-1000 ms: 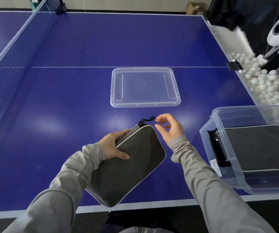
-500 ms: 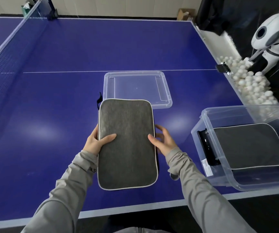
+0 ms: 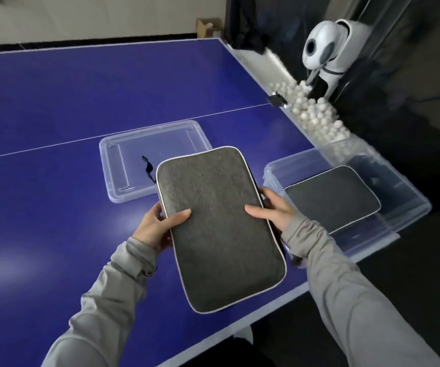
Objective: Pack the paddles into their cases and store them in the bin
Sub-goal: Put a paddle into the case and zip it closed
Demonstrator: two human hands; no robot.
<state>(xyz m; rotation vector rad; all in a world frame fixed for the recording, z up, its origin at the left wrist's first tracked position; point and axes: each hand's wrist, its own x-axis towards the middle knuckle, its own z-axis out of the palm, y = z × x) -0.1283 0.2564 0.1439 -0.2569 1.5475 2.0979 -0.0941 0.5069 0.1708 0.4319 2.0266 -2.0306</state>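
Hands first: the left hand [image 3: 158,229] grips the left long edge of the grey paddle case [image 3: 220,226], thumb laid over the top face and fingers curled beneath; the right hand [image 3: 274,211] grips the opposite long edge the same way, thumb on top, fingers under. Between them the case is carried flat, face up, above the blue table [image 3: 81,102] near its near edge. Its long axis runs from the near edge toward the far side, tilted slightly leftward at the far end, where a black strap [image 3: 147,168] hangs off the corner.

From the right hand outward, the clear bin [image 3: 404,200] sits just beside it at the table's near right corner, partly overhanging the edge. A second grey case [image 3: 331,198] already lies flat inside, its long axis running roughly crosswise to the held one. So the bin lies to the right of both hands, and the right hand is the nearer. My judgement is that the held case must travel rightward and turn to match the bin's length before going down onto the stored one.

Behind the held case, toward the table's middle, lies the clear lid [image 3: 118,160], flat and partly hidden by the case's far end. White balls [image 3: 317,115] line a trough along the right edge.
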